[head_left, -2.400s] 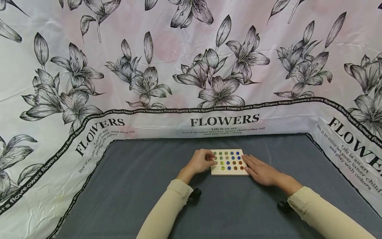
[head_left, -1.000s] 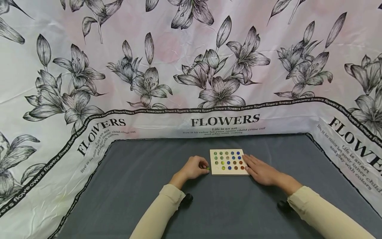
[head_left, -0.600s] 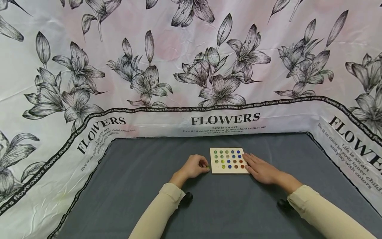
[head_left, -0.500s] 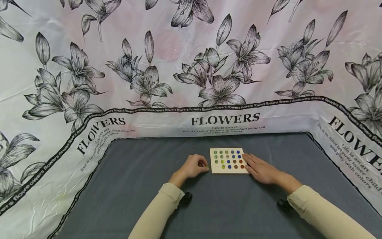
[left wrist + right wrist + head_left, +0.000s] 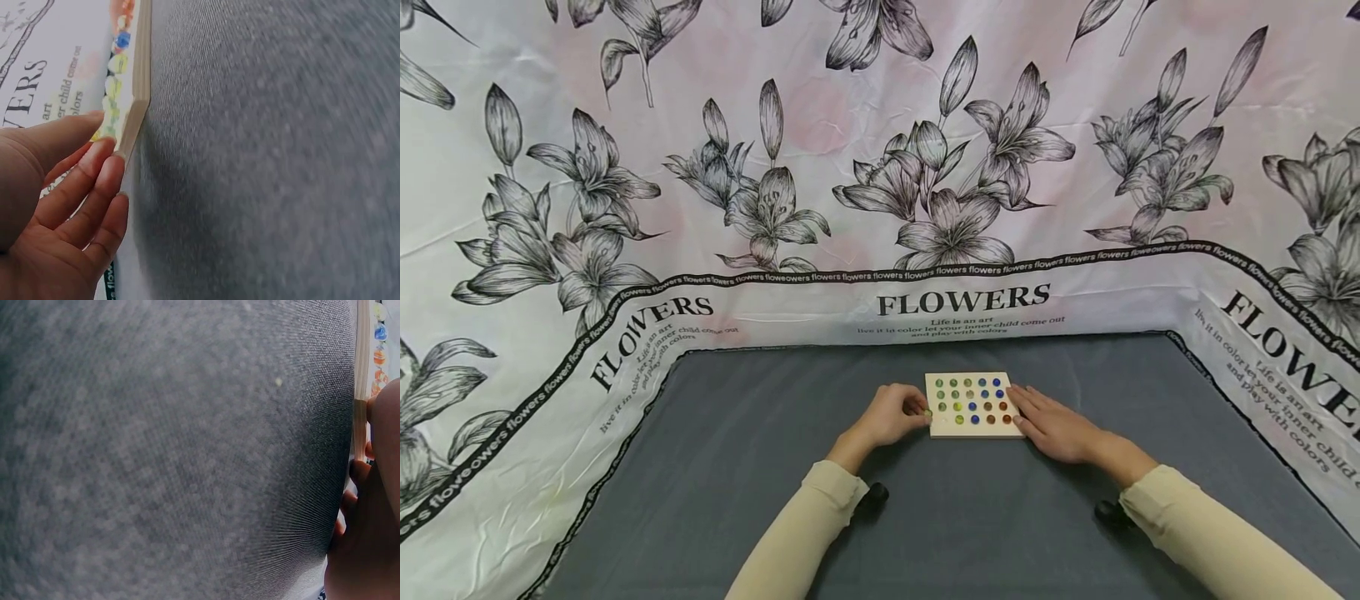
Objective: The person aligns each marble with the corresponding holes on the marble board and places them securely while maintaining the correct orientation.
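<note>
A flat wooden board (image 5: 977, 432) lies on the dark grey tabletop, with rows of glass marbles (image 5: 973, 407) in green, yellow, blue and orange-brown set on it. At its left edge, my left hand (image 5: 889, 417) pinches a small yellow-green marble (image 5: 928, 414) between thumb and fingertips. The fingers mostly hide that marble; in the left wrist view only a bit of yellow shows beside the thumb. My right hand (image 5: 1060, 427) rests along the board's right edge, its fingers extended. In the right wrist view the thumb touches the board's side (image 5: 360, 419).
Grey cloth (image 5: 760, 467) covers the tabletop around the board. Behind and at both sides hangs a white and pink curtain (image 5: 805, 312) printed with lilies and lettering. Dark wrist devices (image 5: 874, 497) show at both sleeves.
My left hand drew back from over the board to its left side, where a marble showed at the fingertips, and has now moved slightly right to the board's edge. My right hand stays put.
</note>
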Tool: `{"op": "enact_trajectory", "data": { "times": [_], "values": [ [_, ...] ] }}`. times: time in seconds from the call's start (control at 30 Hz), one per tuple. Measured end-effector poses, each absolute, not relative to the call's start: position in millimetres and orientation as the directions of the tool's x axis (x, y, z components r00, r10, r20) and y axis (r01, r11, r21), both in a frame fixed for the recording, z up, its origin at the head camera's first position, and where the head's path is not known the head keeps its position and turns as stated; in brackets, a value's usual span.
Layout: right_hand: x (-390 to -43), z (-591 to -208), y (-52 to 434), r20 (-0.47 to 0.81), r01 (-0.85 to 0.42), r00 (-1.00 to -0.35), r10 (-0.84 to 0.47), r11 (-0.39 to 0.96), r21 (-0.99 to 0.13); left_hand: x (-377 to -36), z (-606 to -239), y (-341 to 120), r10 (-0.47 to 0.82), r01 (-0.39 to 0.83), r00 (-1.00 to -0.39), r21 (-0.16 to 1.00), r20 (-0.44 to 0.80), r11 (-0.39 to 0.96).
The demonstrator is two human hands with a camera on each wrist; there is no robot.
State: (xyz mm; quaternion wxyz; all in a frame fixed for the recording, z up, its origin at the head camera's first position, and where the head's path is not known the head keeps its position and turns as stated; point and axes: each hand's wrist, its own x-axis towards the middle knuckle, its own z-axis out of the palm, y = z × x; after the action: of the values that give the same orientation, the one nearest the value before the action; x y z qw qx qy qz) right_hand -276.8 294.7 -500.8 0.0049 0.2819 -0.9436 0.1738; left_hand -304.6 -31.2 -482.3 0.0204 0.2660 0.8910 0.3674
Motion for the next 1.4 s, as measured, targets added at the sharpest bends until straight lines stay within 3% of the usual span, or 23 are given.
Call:
{"op": "enact_trajectory", "data": {
  "times": [0.3, 1.17, 1.4],
  "values": [
    [-281, -504, 296, 0.027, -0.472, -0.87, -0.493, 0.814, -0.338, -305, -484, -21, 0.501, 0.479, -0.846, 0.668, 0.18, 0.569],
    [-287, -505, 296, 0.096, -0.543, -0.833, -0.545, 0.771, -0.333, -304, -489, -16, 0.494, 0.474, -0.853, 0.65, 0.17, 0.594],
    [-280, -498, 300, 0.074, -0.529, -0.84, -0.537, 0.782, -0.331, -297, -483, -33, 0.534, 0.541, -0.825, 0.539, 0.188, 0.646]
  ]
}}
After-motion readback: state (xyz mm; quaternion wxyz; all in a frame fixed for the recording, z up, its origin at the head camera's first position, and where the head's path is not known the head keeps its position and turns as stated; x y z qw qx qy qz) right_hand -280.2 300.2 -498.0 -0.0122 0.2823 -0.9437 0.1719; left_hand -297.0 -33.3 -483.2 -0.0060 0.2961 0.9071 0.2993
